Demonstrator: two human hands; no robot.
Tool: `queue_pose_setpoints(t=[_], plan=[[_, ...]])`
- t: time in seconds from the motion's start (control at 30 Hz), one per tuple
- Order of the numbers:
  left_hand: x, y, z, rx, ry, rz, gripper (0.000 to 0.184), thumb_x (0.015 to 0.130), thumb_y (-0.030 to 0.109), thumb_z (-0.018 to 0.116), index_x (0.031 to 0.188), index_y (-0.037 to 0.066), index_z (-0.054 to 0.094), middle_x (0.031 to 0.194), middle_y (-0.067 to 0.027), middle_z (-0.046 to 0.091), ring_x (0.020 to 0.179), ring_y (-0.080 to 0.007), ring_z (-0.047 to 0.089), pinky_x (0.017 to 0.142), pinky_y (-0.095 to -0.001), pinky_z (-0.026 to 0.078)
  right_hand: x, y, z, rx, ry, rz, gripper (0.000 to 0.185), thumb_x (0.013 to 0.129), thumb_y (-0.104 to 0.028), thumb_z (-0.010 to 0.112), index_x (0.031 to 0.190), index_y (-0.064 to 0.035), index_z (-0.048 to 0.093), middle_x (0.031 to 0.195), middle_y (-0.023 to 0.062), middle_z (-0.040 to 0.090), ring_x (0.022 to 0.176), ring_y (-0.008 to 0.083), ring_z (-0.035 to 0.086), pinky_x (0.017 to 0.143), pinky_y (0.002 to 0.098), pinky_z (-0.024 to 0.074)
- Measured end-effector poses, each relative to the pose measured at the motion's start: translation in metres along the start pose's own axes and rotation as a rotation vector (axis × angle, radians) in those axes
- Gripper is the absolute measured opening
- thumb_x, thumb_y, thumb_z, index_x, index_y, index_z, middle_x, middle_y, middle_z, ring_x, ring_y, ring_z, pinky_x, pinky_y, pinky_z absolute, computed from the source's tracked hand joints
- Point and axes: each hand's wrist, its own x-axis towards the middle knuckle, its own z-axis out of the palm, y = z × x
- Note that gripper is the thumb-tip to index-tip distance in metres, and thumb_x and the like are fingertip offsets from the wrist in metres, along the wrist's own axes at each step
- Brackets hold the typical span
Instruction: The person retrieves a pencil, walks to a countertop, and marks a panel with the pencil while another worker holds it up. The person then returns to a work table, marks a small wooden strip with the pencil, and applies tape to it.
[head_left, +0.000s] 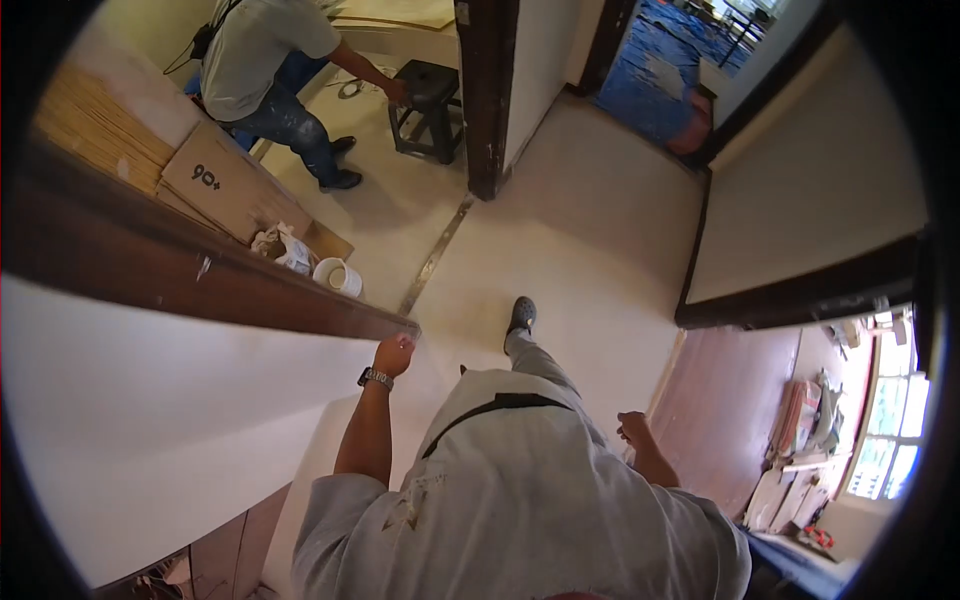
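Observation:
My left hand (pixel 395 354), with a metal watch (pixel 376 377) on the wrist, is closed in a loose fist beside the lower end of the dark wooden door frame (pixel 230 275). I cannot tell whether it touches the wood. On the other side of my body, my right hand (pixel 633 427) hangs with its fingers curled in, over the pale floor. Nothing shows in either hand. One foot in a dark clog (pixel 522 315) is stretched forward on the floor.
Through the left doorway, a co-worker (pixel 265 80) bends with a hand on a black stool (pixel 428 105). Cardboard (pixel 225 180) and a white bucket (pixel 337 277) stand behind the frame. A metal strip (pixel 437 255) crosses the threshold. Blue sheeting (pixel 650 80) covers the far room's floor.

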Motion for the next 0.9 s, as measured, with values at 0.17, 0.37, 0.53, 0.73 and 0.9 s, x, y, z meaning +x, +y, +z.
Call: queue_pose_setpoints(t=[0.17,0.37,0.53,0.73,0.9], plan=[[0.080,-0.061,0.043,0.652,-0.335,0.249,0.037,0.088,0.031,0.052,0.080,-0.001,0.068,0.095,-0.0211,0.067,0.093,-0.0399,0.061,0.084,-0.0479,0.049,0.092,-0.134,-0.019,-0.277,-0.121,-0.223,0.021,0.094,-0.022,0.055,0.085,-0.0056,0.065,0.072,0.0046,0.069,0.050,0.0144,0.062,0.041,0.0307,0.0476],[0.130,-0.041,0.029,0.076,-0.087,-0.121,0.033,0.082,0.032,0.060,0.081,0.001,0.069,0.092,-0.0235,0.067,0.092,-0.0387,0.064,0.082,-0.0446,0.050,0.161,-0.364,-0.066,-0.012,0.007,-0.468,0.018,0.090,-0.016,0.055,0.100,-0.0044,0.064,0.072,0.0069,0.066,0.052,0.0151,0.059,0.040,0.0286,0.0435],[0.198,-0.010,-0.009,-0.151,-0.047,-0.366,0.032,0.081,0.032,0.059,0.080,0.001,0.069,0.089,-0.0225,0.067,0.088,-0.0393,0.065,0.079,-0.0446,0.051,0.158,-0.546,-0.061,0.050,0.027,-0.639,0.030,0.088,-0.014,0.054,0.113,-0.0005,0.064,0.074,0.0097,0.065,0.058,0.0164,0.061,0.046,0.0282,0.0472],[0.306,-0.100,-0.011,-0.137,0.002,-0.092,0.028,0.081,0.026,0.058,0.079,0.000,0.069,0.083,-0.0192,0.069,0.074,-0.0318,0.068,0.070,-0.0404,0.053,0.200,-0.630,-0.022,-0.400,-0.111,-0.773,0.035,0.086,-0.013,0.055,0.117,0.0031,0.062,0.078,0.0119,0.067,0.063,0.0181,0.063,0.053,0.0314,0.0522],[0.393,-0.091,-0.109,-0.478,0.084,-0.264,0.016,0.084,0.010,0.060,0.088,-0.004,0.067,0.073,-0.0121,0.069,0.064,-0.0195,0.067,0.059,-0.0327,0.055,0.144,-0.713,0.021,-0.397,-0.297,-0.786,0.036,0.088,-0.014,0.053,0.119,0.0008,0.062,0.080,0.0131,0.068,0.062,0.0193,0.064,0.054,0.0312,0.0531]])
